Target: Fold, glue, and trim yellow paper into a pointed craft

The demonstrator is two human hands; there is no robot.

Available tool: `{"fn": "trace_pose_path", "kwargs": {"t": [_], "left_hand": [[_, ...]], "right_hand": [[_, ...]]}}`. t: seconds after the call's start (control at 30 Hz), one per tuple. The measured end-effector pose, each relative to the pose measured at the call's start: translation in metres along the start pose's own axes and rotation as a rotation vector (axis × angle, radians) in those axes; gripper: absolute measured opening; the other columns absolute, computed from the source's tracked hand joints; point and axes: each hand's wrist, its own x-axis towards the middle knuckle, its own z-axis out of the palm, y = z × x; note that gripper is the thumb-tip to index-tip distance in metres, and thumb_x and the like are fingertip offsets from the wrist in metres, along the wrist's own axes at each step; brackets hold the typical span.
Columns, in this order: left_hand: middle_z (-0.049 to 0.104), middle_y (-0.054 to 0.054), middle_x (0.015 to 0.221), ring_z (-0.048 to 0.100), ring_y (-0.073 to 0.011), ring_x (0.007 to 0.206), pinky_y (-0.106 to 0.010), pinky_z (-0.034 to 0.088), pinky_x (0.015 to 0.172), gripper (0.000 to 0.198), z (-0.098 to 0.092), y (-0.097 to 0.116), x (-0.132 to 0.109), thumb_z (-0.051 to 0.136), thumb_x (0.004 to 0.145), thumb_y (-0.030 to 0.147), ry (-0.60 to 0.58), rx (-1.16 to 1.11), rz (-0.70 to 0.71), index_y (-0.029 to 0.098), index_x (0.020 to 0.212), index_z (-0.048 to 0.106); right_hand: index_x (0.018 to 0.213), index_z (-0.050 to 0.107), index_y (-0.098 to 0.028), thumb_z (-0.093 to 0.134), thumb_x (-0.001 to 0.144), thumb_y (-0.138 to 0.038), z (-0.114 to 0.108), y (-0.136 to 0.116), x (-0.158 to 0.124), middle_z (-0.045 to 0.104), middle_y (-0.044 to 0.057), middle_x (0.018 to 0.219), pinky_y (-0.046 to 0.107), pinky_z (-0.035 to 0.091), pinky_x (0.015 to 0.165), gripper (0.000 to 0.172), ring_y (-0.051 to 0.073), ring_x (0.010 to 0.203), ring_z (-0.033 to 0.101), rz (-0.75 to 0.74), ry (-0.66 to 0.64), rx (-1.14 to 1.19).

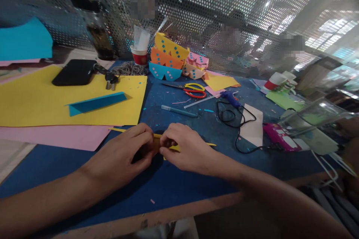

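Near the front of the blue table, my left hand (127, 149) and my right hand (183, 145) meet on a strip of yellow paper (175, 148). Fingers of both hands pinch it around its middle, which they partly hide. Its thin pointed ends stick out past each hand. Just beyond lie a capped pen (179, 111) and scissors (193, 90) with red and yellow handles. To the left, a folded blue paper strip (98, 103) rests on a large yellow sheet (123, 114).
Decorated paper crowns (165, 71) stand at the back beside a red-white cup (139, 55). A blue glue gun (231, 99) with a looping black cord lies right, near a magenta power strip (280, 137). A phone (74, 72), keys (111, 79) and a bottle (99, 37) are back left.
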Motion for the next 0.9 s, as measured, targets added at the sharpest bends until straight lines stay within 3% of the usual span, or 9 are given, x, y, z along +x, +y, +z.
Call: {"fn": "trace_pose_path", "kwargs": {"t": [0.47,0.9], "left_hand": [[0.073,-0.002,0.093,0.072,-0.0167,0.073,-0.027,0.052,0.063,0.022,-0.0037,0.0055,0.0054,0.056,0.105,0.021,0.030,-0.014,0.017,0.025,0.085,0.065],[0.072,-0.002,0.099,0.072,-0.0183,0.079,-0.030,0.054,0.070,0.020,0.0027,-0.0017,-0.0017,0.056,0.105,0.020,0.015,-0.035,-0.013,0.026,0.088,0.065]], "right_hand": [[0.097,0.072,-0.023,0.080,0.096,-0.014,0.0007,-0.0084,0.0070,0.073,0.000,0.095,0.036,0.042,0.087,0.012,0.019,0.090,0.062,0.123,-0.008,0.013],[0.098,0.071,-0.023,0.079,0.103,-0.015,-0.0030,-0.0095,0.0082,0.072,-0.001,0.095,0.035,0.045,0.084,0.012,0.017,0.087,0.064,0.182,-0.022,0.107]]}}
